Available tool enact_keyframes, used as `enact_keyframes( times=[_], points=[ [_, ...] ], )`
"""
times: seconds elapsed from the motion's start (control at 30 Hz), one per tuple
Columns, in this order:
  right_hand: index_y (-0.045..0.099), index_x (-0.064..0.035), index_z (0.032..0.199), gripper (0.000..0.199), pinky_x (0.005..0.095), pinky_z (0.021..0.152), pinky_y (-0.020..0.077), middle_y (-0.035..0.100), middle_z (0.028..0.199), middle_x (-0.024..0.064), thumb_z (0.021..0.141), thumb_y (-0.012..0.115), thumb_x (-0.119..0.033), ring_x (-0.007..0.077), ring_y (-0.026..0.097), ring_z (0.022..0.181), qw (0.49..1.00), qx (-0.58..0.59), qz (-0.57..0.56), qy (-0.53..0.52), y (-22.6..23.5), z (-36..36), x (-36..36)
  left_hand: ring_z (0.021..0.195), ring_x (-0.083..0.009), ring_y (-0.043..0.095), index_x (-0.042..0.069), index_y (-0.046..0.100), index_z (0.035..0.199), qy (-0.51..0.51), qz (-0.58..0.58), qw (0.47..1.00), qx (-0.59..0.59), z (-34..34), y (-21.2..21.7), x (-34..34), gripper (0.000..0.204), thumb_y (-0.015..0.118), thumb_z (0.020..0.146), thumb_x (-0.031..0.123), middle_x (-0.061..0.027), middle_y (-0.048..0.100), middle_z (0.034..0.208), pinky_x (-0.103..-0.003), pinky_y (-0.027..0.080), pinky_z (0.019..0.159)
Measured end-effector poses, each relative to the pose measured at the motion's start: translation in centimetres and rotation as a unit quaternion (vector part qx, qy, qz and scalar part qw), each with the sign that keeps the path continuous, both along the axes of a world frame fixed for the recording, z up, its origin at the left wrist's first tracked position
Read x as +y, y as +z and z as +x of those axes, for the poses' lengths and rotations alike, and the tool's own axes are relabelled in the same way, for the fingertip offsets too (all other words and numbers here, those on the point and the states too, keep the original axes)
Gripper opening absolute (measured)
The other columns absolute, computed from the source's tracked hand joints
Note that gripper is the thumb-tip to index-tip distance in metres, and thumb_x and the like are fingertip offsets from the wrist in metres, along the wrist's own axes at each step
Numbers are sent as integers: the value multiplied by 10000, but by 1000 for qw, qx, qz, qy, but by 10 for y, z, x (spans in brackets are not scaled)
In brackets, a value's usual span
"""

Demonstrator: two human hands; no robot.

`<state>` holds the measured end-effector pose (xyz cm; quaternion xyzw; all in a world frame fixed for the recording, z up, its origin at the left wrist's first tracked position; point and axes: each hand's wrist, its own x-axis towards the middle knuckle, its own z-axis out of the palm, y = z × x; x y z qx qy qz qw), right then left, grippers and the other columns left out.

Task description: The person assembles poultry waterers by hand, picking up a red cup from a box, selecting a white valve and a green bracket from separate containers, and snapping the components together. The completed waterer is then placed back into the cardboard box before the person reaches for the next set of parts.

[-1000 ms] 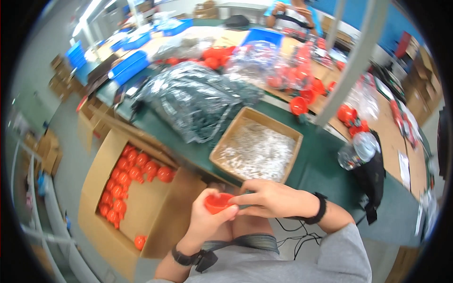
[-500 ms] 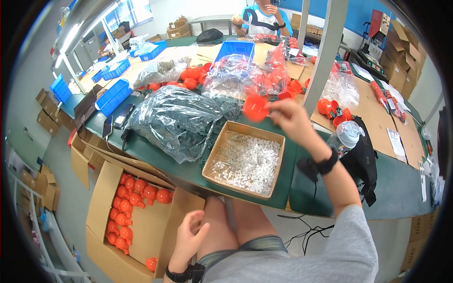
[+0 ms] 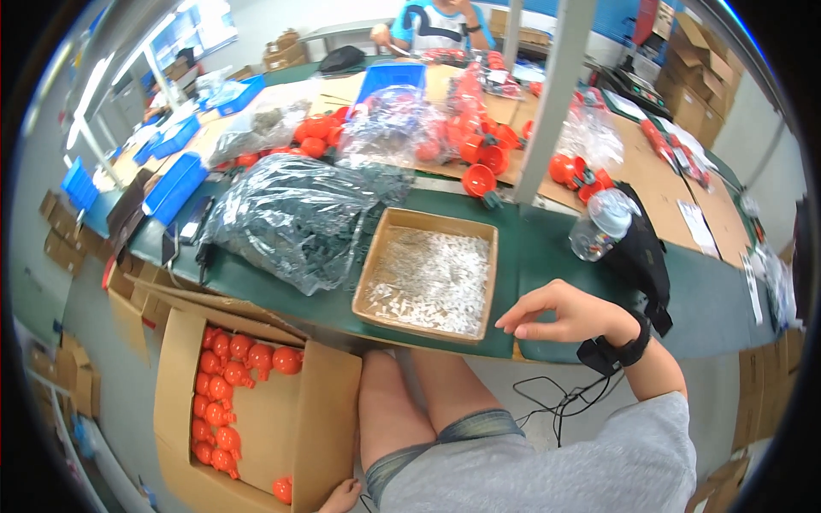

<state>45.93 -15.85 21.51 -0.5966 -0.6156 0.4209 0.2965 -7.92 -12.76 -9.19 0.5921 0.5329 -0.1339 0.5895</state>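
My right hand (image 3: 566,313) hovers at the front edge of the green table (image 3: 556,265), fingers loosely spread and holding nothing, just right of a shallow cardboard tray (image 3: 370,272) filled with small white parts. A black band sits on that wrist. My left hand (image 3: 340,498) is low beside my thigh at the bottom edge, only partly visible, next to an open cardboard box (image 3: 274,419) on the floor holding several orange plastic pieces (image 3: 224,385). A single orange piece (image 3: 477,179) stands on the table beyond the tray.
A large clear bag of dark parts (image 3: 291,214) lies left of the tray. A plastic bottle (image 3: 599,224) and black bag (image 3: 641,256) sit to the right. A grey post (image 3: 547,103) rises from the table. Another person (image 3: 436,21) works at the far end among orange parts and blue bins.
My right hand carried an orange piece out to the table's far side, let it go there, and has drawn back empty to the front edge. My left hand dropped to my side.
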Motion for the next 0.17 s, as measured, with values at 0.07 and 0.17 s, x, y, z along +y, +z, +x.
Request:
enact_keyframes(
  times=[0.07, 0.17],
  points=[
    [656, -15, 1023, 215, 253, 753, 505, 683, 857, 65, 874, 622, -166, 115, 637, 810, 999, 3, -2, -36, -15, 4, -22, 1022, -224, 563, -53, 474, 1248, -43, 12, 999, -11, -20, -34, -6, 476, 506, 923, 293, -161, 603, 1110, -309, 438, 892],
    [676, -9, 905, 148, 236, 692, 502, 684, 830, 52, 870, 621, -142, 102, 631, 755, 988, -32, -144, -37, -30, 15, -67, 1146, -240, 513, -7, 477, 1273, -132, -97, 982, 95, -1, -19, -4, 565, 540, 887, 402, -178, 568, 1203, -312, 334, 1019]
  ],
)
